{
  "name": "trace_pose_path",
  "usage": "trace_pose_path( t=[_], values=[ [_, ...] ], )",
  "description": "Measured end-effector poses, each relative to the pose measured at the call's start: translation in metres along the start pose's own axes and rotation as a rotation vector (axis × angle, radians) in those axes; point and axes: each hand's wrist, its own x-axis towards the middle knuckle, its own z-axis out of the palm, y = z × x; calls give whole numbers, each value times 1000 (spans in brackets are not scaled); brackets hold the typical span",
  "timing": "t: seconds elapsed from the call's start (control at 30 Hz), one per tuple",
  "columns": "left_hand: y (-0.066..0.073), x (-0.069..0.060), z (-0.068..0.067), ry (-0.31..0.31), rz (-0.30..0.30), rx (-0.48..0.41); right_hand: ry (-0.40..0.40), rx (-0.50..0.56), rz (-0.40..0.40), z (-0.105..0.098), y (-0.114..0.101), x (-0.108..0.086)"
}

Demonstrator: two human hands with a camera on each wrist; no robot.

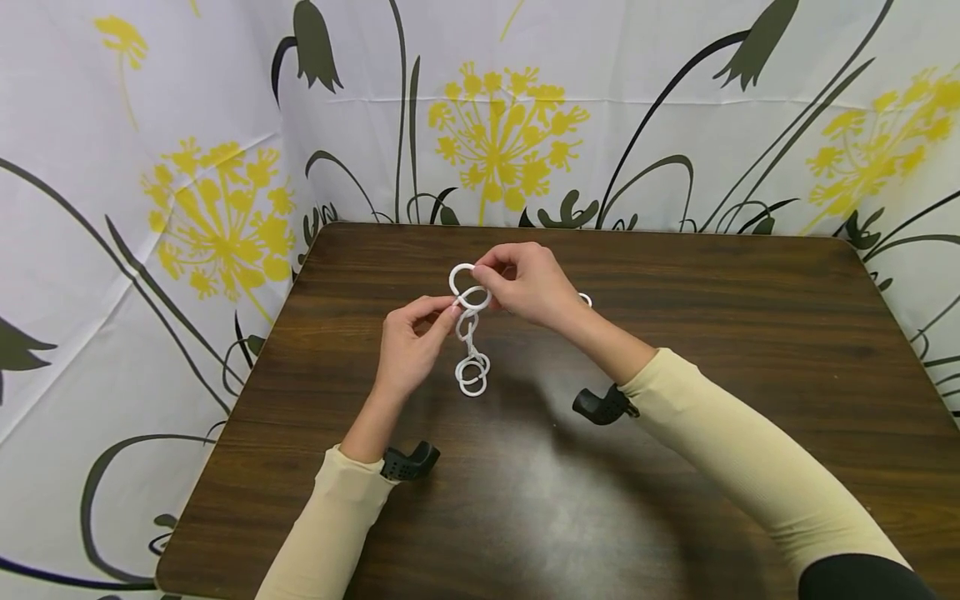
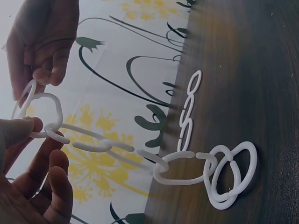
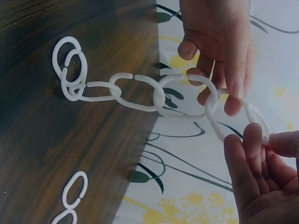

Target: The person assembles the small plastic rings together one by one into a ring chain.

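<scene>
A chain of white plastic C-shaped links (image 2: 177, 182) hangs from both hands, its lower links (image 1: 473, 394) bunched on the table. My left hand (image 1: 407, 346) pinches a link near the top between thumb and index finger. Just above and to the right, my right hand (image 1: 532, 283) pinches the top link (image 1: 452, 279) with its thumb and fingers. The two upper links cross each other between the hands; whether they are hooked together I cannot tell. Small gaps show in several links in the right wrist view.
A second, shorter white chain (image 3: 65, 196) lies on the dark wooden table (image 1: 735, 333), mostly hidden behind my right wrist in the head view. A white cloth with yellow and grey-green flowers (image 1: 375, 150) hangs beyond the table's back and left edges.
</scene>
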Motion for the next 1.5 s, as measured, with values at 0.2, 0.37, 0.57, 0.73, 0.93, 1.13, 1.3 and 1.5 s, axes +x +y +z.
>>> trace_pose_path(
  t=[0.2,0.37,0.57,0.73,0.93,1.13,1.3,1.5],
  values=[
    [1,0,0,6,18,6,11,-52,14,0,-1,1],
    [2,-1,0,9,25,13,12,-96,37,0,-1,1],
    [0,-1,-1,12,33,19,5,-138,49,-2,0,1],
    [-2,-1,-3,15,41,22,19,-132,56,-6,3,0],
    [0,-1,-6,1,18,22,49,-120,51,-10,7,0],
    [3,-2,-9,-17,-12,16,37,-15,37,-10,10,1],
    [3,-1,-9,-43,-33,39,13,139,61,-3,12,1],
    [-14,3,-8,-73,-38,48,-35,277,88,10,15,-3]
  ],
)
